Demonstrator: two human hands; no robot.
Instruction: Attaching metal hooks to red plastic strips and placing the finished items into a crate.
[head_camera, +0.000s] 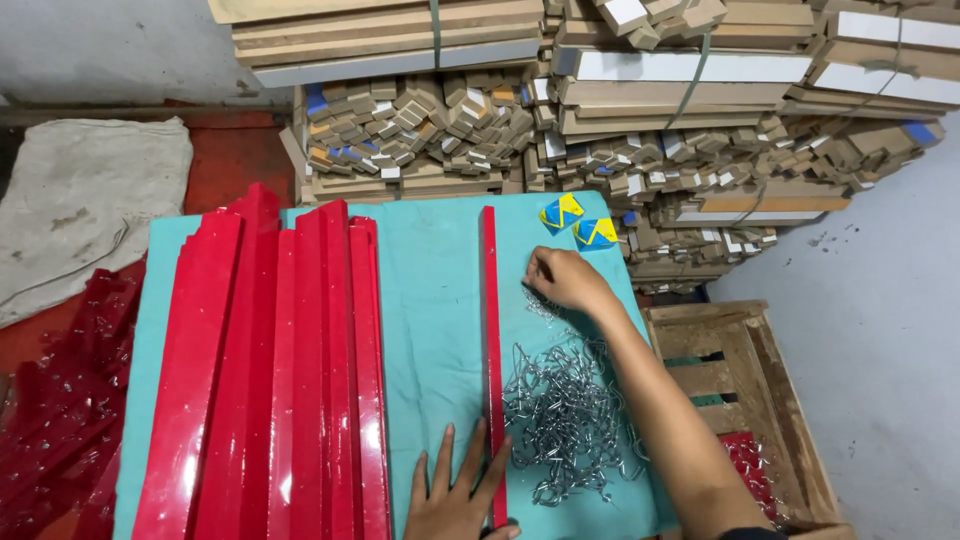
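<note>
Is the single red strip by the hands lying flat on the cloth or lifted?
Lying flat: the red strip rests along the teal cloth, with the left hand pressing its near end.

Wall: pale grey plaster (110, 45) at the far left, well beyond the left hand (455, 505).
Floor: red paint (235, 160) to the left of the surface (430, 300), pale grey concrete (880, 330) beyond the right hand (565, 280).
Cloth sack: a beige sack (85, 200) lies crumpled on the floor, far left of both hands.
Wood stacks: strapped bundles of boards and offcuts (600, 110) fill the back, just past the right hand, some ends painted white or blue.
Crate: a slatted wooden crate (745, 400) stands beside the surface, right of the right hand.
Light: even, soft, without hard shadows.
</note>
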